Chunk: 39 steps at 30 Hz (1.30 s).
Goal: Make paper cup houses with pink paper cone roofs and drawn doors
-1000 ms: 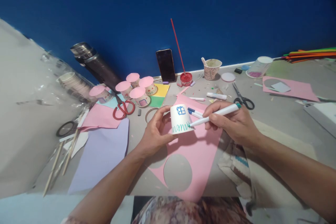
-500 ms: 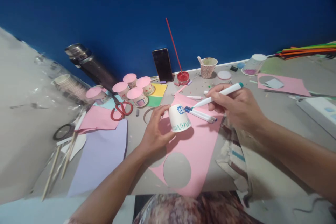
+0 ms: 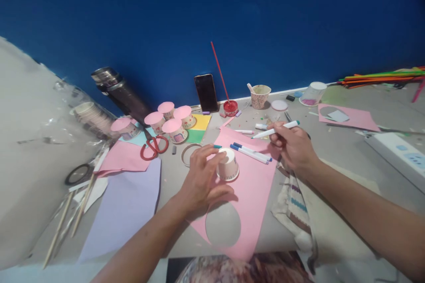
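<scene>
A white paper cup stands upside down on a pink paper sheet, green strokes round its lower edge. My left hand is curled beside the cup, thumb spread away from it. A small teal marker cap sticks out from between the left fingers. In the air right of the cup, my right hand grips a white marker with a teal end, its tip pointing left. Blue-tipped markers lie on the pink sheet between the cup and the right hand.
Paper cups with pink discs stand at the left behind red-handled scissors. A dark flask, a phone and a red paint pot line the wall. A cloth and a power strip lie right.
The cup, earlier tilted in my left hand with a blue window drawing showing, now stands on the pink sheet, turned. My right hand has drawn the marker away to the right.
</scene>
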Available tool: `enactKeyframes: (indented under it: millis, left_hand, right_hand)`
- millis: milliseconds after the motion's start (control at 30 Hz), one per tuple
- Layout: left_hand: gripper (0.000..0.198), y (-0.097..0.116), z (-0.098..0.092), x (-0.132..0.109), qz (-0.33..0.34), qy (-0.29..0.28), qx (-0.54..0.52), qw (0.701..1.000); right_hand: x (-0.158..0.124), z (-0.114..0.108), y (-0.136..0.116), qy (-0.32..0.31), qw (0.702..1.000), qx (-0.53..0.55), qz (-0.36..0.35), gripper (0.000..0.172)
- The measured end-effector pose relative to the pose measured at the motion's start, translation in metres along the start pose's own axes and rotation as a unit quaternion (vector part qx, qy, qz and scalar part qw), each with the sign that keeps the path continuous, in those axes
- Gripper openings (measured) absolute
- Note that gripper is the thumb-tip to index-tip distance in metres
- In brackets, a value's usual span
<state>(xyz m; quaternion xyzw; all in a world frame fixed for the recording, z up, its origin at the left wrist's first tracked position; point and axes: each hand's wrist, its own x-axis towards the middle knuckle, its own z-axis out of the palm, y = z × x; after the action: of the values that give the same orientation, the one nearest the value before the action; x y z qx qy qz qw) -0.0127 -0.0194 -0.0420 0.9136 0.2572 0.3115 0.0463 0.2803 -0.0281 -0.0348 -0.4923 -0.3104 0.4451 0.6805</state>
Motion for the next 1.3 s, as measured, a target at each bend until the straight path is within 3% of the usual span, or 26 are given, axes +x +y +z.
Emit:
enactKeyframes:
  millis: [167,300,367,467,567,700,833,1000,1133,1300]
  left_hand:
    - [0.034,-0.011,-0.027,0.014,-0.184,0.066,-0.037,0.98]
    - [0.02,-0.023,-0.048,0.015,-0.291,-0.019,-0.035,0.956]
    - [0.015,-0.024,-0.05,0.011,-0.294,-0.069,-0.049,0.952]
    - [0.012,-0.024,-0.041,0.013,-0.247,-0.105,-0.038,0.963]
    - [0.02,-0.03,-0.021,0.033,-0.179,-0.137,0.012,0.974]
    - [0.022,-0.045,0.007,0.059,-0.143,-0.214,0.081,0.963]
    - [0.016,-0.049,0.019,0.054,-0.135,-0.198,0.078,0.968]
    - [0.012,-0.047,0.015,0.048,-0.173,-0.114,-0.024,0.978]
    - [0.012,-0.042,0.009,0.059,-0.237,-0.095,-0.169,0.952]
    - [0.011,-0.029,0.004,0.065,-0.263,-0.101,-0.228,0.932]
  right_hand:
    - [0.009,-0.009,-0.01,0.029,0.998,-0.009,-0.047,0.036]
    - [0.018,-0.02,-0.014,0.045,0.995,-0.039,-0.075,0.038]
    - [0.019,-0.023,-0.014,0.045,0.994,-0.063,-0.071,0.04]
    - [0.017,-0.022,-0.011,0.029,0.994,-0.089,-0.055,0.039]
    - [0.01,-0.02,-0.01,0.01,0.994,-0.101,-0.042,0.039]
    - [0.002,-0.018,-0.007,-0.067,0.992,-0.102,-0.029,0.037]
    - [-0.004,-0.016,-0.003,-0.11,0.988,-0.105,-0.008,0.032]
    - [-0.008,-0.008,-0.001,-0.157,0.978,-0.132,0.025,0.028]
    - [-0.012,-0.002,-0.001,-0.193,0.968,-0.16,0.008,0.021]
    - [-0.015,0.001,0.001,-0.215,0.962,-0.17,-0.012,0.023]
